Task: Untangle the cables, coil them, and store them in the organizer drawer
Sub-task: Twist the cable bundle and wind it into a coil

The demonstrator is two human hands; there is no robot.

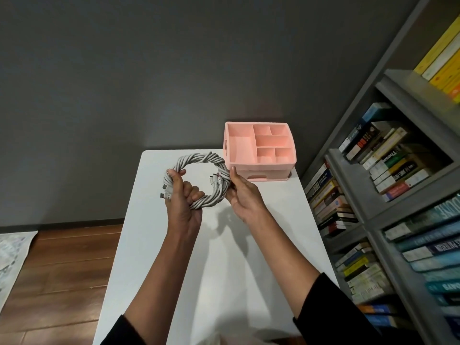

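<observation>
Ring of twisted white cables [199, 157], plugs poking out, gripped by left hand [183, 197], pinched by right hand [242, 192], above white desk [224, 257], near pink compartmented plastic organizer [263, 168].

Plain dark grey wall [124, 70] across the back, a soft patch of light on it just above the white worktop [224, 257]. Down left, reddish-brown wood floor [62, 270] meets a dark baseboard [62, 221], with a pale patterned sheet [12, 257] at the edge. On the right, a grey bookshelf [410, 90], packed with books [388, 160], some upright, some stacked flat.
</observation>
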